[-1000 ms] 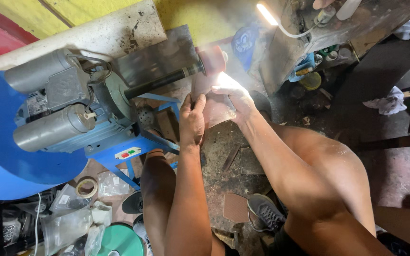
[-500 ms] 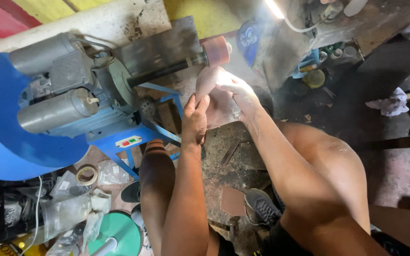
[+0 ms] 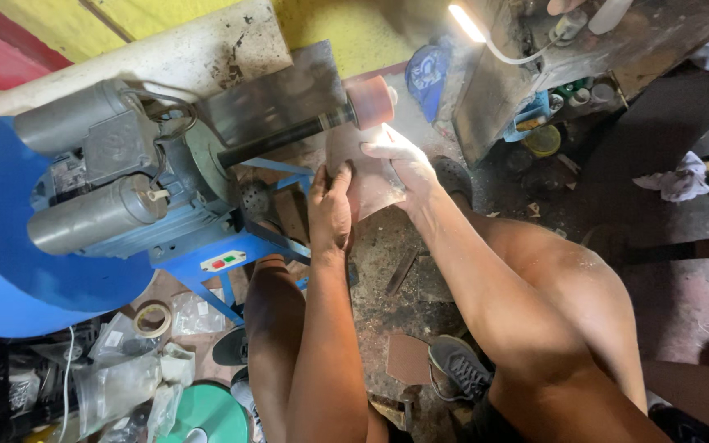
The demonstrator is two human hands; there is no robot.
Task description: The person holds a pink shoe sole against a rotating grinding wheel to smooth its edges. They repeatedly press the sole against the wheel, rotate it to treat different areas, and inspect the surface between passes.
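Observation:
A flat brownish sheet (image 3: 368, 182), like leather, is held up against a small reddish drum (image 3: 370, 102) at the tip of a dark shaft (image 3: 281, 139). My left hand (image 3: 330, 209) grips the sheet's lower left edge. My right hand (image 3: 398, 161) holds its upper right side, close under the drum. The shaft comes out of a grey motor (image 3: 100, 184) on a blue stand (image 3: 207, 258).
A big blue guard (image 3: 10, 279) covers the machine's left side. A lamp (image 3: 467, 22) shines above a cluttered bench (image 3: 584, 57). Plastic bags, a tape roll (image 3: 152, 319) and a green lid (image 3: 207, 414) lie on the floor. My knees and a grey shoe (image 3: 459, 367) are below.
The view has shifted, and both hands with the sheet sit a little lower in it. The reddish drum, hidden by glare earlier, now shows clearly above the sheet.

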